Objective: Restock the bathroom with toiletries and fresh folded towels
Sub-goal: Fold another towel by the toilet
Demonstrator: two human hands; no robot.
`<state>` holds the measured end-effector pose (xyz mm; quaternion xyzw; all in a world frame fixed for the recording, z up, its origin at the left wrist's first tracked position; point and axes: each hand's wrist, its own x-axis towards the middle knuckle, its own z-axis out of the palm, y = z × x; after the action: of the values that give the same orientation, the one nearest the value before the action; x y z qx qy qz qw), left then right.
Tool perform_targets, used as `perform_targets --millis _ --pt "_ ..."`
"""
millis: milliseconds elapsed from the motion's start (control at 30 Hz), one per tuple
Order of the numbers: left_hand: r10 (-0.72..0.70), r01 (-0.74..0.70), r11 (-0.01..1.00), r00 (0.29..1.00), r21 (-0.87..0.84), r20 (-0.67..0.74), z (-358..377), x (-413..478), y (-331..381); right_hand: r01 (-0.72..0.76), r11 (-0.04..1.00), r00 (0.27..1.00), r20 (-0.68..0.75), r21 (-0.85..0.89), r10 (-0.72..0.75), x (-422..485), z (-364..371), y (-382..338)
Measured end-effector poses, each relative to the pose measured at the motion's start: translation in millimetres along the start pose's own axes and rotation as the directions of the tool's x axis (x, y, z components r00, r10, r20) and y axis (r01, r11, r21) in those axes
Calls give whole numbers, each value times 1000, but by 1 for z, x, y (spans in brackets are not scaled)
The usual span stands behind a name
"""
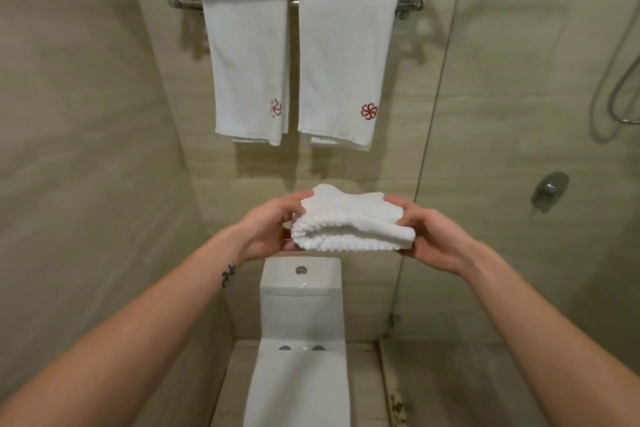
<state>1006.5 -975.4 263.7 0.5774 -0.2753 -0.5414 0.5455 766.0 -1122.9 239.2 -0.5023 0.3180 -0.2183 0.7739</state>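
Note:
A small white folded towel (353, 222) with a knobbly weave is held in the air above the toilet tank. My left hand (266, 229) grips its left end and my right hand (429, 236) grips its right end. Higher up, two white towels hang side by side from the bar of a chrome rack (180, 3): the left hanging towel (247, 66) and the right hanging towel (343, 69), each with a red pinwheel emblem near its lower edge.
A white toilet (300, 333) with a flush button stands directly below my hands against the beige tiled wall. A glass shower screen (426, 149) runs down on the right, with a shower valve (550, 189) and hose (620, 94) behind it.

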Motion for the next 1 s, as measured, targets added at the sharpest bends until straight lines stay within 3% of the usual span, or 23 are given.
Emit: perform_targets --millis 500,833,1000 --pt "226 -229 972 972 47 62 -8 -1 163 236 964 971 4 -124 -237 2 64 -165" --pt "438 -451 885 891 117 122 -5 -29 263 426 878 901 10 -217 -435 -15 110 -260" --pt "519 -536 834 842 128 146 0 -39 312 502 851 863 15 -153 -506 -23 128 -304"
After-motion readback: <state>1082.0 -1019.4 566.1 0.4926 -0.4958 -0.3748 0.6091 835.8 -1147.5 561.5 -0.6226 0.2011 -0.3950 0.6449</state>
